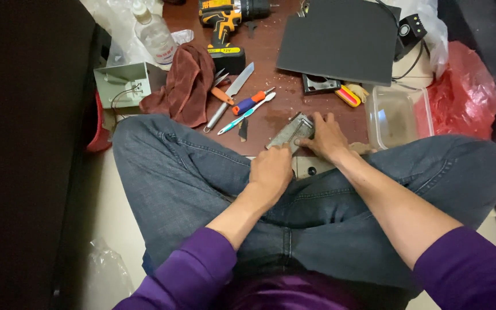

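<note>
I sit cross-legged in blue jeans at the edge of a low brown board (271, 63). Both hands meet on a small grey metal block (287, 132) lying at the board's near edge. My left hand (271, 171) is curled at its near end, fingers pressed against it. My right hand (325, 136) rests on its right side, fingers spread over the top. What lies beneath the block is hidden by my hands.
On the board lie a toothbrush (247, 113), an orange-and-blue screwdriver (249, 102), a knife (232, 93), a brown rag (188, 83), a yellow-black cordless drill (225, 23) and a dark flat panel (340, 40). A clear plastic tub (397, 115), red bag (466, 92), plastic bottle (155, 34) and grey metal box (123, 81) surround it.
</note>
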